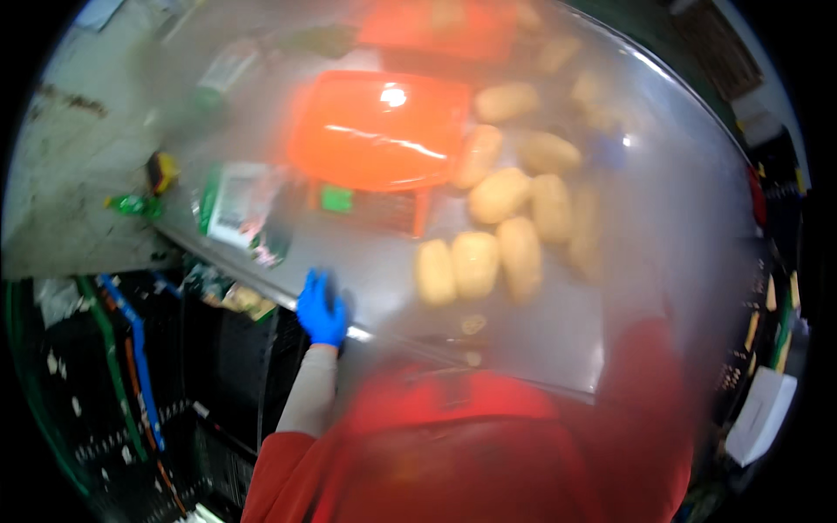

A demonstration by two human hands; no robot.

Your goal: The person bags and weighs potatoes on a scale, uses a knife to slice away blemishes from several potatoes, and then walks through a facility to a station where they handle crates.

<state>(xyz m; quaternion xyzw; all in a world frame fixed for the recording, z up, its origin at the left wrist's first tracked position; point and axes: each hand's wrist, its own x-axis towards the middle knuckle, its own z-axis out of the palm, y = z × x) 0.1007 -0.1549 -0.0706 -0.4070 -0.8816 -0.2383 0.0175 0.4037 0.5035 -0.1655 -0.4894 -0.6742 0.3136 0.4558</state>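
My left hand [322, 310], in a blue glove, rests at the near edge of the metal table [386, 281], fingers apart and holding nothing. Several yellow, oval potatoes [475, 263] lie in the middle of the table, right of a glossy orange plastic pan [386, 131]. Beneath the pan is an orange-framed base with a green square [336, 198], apparently a weighing scale. Haze blurs the right side; a faint blue patch [608, 149] beside more potatoes may be my gloved right hand, its grip unclear. A printed plastic bag [239, 202] lies left of the scale.
Black crates [222, 366] with green and blue rims stand below the table at left. A green bottle [134, 205] and a yellow-and-black object [162, 171] are beyond the left edge. Another orange item [438, 29] is at the far side. A white box [762, 415] sits at lower right.
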